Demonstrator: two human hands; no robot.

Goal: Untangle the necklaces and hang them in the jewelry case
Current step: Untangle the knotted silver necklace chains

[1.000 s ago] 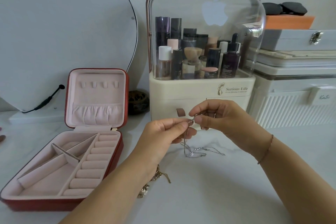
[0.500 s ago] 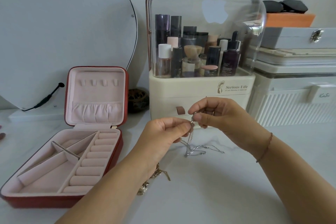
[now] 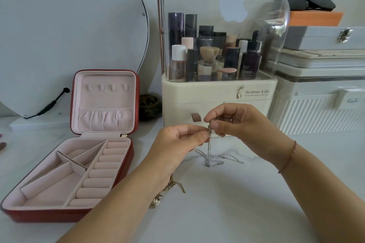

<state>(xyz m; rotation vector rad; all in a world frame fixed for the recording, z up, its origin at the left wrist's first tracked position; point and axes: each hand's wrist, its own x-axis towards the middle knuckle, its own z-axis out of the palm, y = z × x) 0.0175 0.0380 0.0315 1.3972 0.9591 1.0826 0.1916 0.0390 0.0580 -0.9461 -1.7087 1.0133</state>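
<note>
**Silver chain being worked apart between two pinching hands**

A silver necklace [image 3: 209, 147] is being pinched near its top by the left hand [image 3: 177, 142] and the right hand [image 3: 241, 124]. The hands are being held close together, fingertips almost meeting, just above the table [image 3: 237, 203]. The chain is being let hang straight down, and its lower loops are being left pooled on the table at 6 o'clock from the fingertips. A gold necklace [image 3: 170, 188] is being partly hidden under the left wrist, at 7 o'clock from that pool.

The chain is judged light, limp and fine, likely to slip and to kink if pulled hard. It is best taken close beside the knot, or at the clasp for hanging.

The jewelry case [image 3: 45, 216] is being kept open at 9 o'clock, with four bare hooks [image 3: 106, 87] in its lid.

At 12 o'clock, "Serious Life" is being read on the label [image 3: 256, 91] of the cosmetics organiser [image 3: 197, 92]; the smaller line beneath is too small to read. An apple-shaped mark [image 3: 234, 7] is being shown on its clear cover. At 2 o'clock, the script on the white box's tag [image 3: 352, 100] cannot be made out
</note>
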